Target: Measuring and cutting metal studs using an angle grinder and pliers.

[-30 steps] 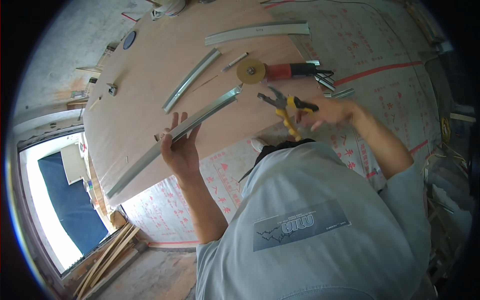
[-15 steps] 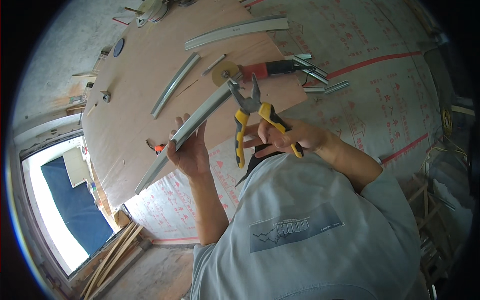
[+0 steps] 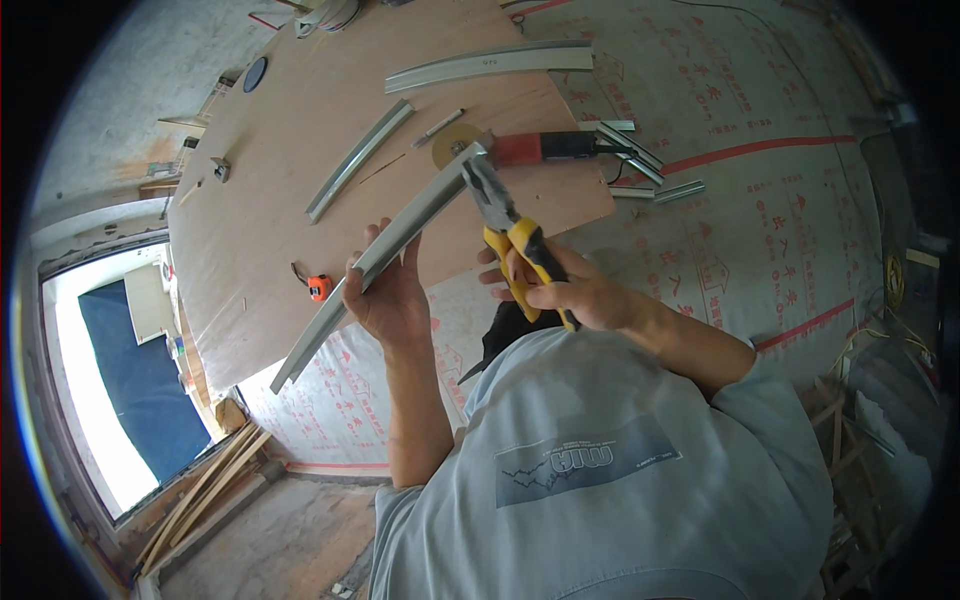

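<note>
My left hand grips a long metal channel near its middle, thumb on one side and fingers on the other. The channel slants from the lower left up to the right. In my right hand is a pair of pliers with yellow and black handles, the fingers wrapped round them. The plier jaws are closed or nearly so at the upper end of the channel; whether they pinch its edge I cannot tell. Just beyond that end lies a red and black angle grinder, its disc partly hidden by the channel.
On the plywood board lie a shorter metal channel, a wide one, a marker pen and an orange tape measure. More metal offcuts rest on the printed floor sheet. Wooden strips lean at the lower left.
My right hand has brought the plier handles together, and the spread jaws have closed at the channel's upper end. My left hand keeps its grip on the channel.
</note>
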A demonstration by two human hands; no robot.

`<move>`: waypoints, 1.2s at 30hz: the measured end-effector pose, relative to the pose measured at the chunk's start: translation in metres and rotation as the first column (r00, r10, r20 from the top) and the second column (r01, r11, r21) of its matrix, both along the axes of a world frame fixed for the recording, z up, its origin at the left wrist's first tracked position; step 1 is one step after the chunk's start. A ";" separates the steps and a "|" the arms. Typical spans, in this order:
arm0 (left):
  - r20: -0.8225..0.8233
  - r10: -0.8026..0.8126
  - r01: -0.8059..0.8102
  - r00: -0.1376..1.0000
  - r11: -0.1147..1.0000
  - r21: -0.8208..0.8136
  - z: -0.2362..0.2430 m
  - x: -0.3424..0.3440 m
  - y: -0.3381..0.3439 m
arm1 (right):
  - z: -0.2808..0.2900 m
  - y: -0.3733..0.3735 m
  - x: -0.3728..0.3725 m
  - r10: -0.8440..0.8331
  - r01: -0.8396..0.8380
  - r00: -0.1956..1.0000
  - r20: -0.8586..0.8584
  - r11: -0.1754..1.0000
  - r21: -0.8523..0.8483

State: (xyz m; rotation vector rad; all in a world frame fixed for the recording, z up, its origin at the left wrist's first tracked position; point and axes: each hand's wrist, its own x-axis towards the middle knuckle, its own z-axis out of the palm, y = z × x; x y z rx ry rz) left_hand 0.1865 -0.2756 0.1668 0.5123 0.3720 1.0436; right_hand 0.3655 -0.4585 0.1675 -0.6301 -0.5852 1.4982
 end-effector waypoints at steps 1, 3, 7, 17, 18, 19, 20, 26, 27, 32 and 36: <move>0.005 0.022 -0.022 1.000 1.000 -0.013 -0.001 -0.003 0.007 | -0.001 -0.004 0.005 0.017 -0.017 0.999 -0.040 1.000 0.020; 0.032 -0.008 0.008 0.999 1.000 0.010 -0.002 -0.007 0.018 | 0.008 -0.007 0.012 0.051 -0.059 0.985 -0.167 0.997 -0.044; 0.076 -0.057 0.055 0.996 0.998 0.030 -0.004 -0.005 0.033 | 0.013 0.003 0.018 0.069 -0.110 0.932 -0.356 0.989 -0.095; 0.168 -0.119 0.120 0.979 0.993 0.009 -0.016 -0.007 0.073 | 0.017 0.039 0.008 0.104 -0.136 0.921 -0.376 0.989 -0.061; 0.187 -0.126 0.128 0.974 0.992 0.003 -0.017 -0.008 0.078 | 0.019 0.044 0.006 0.105 -0.140 0.924 -0.368 0.988 -0.067; 0.206 -0.132 0.136 0.970 0.991 -0.003 -0.018 -0.009 0.084 | 0.020 0.048 0.003 0.087 -0.124 0.923 -0.375 0.989 -0.076; 0.213 -0.127 0.132 0.969 0.991 -0.008 -0.019 -0.010 0.089 | 0.022 0.053 0.000 0.068 -0.109 0.922 -0.382 0.990 -0.086; 0.267 -0.080 0.128 0.960 0.978 -0.167 -0.039 -0.011 0.119 | 0.025 0.075 -0.018 0.027 -0.087 0.952 -0.303 0.979 -0.187; 0.290 -0.092 0.144 0.953 0.976 -0.163 -0.043 -0.011 0.122 | 0.027 0.077 -0.018 0.022 -0.086 0.952 -0.304 0.976 -0.199; 0.310 -0.126 0.186 0.942 0.968 -0.169 -0.053 -0.006 0.135 | 0.017 0.081 -0.021 0.029 -0.111 0.930 -0.367 0.973 -0.204; 0.301 -0.126 0.193 0.945 0.960 -0.205 -0.054 -0.003 0.142 | 0.013 0.077 -0.018 0.048 -0.129 0.949 -0.310 0.961 -0.245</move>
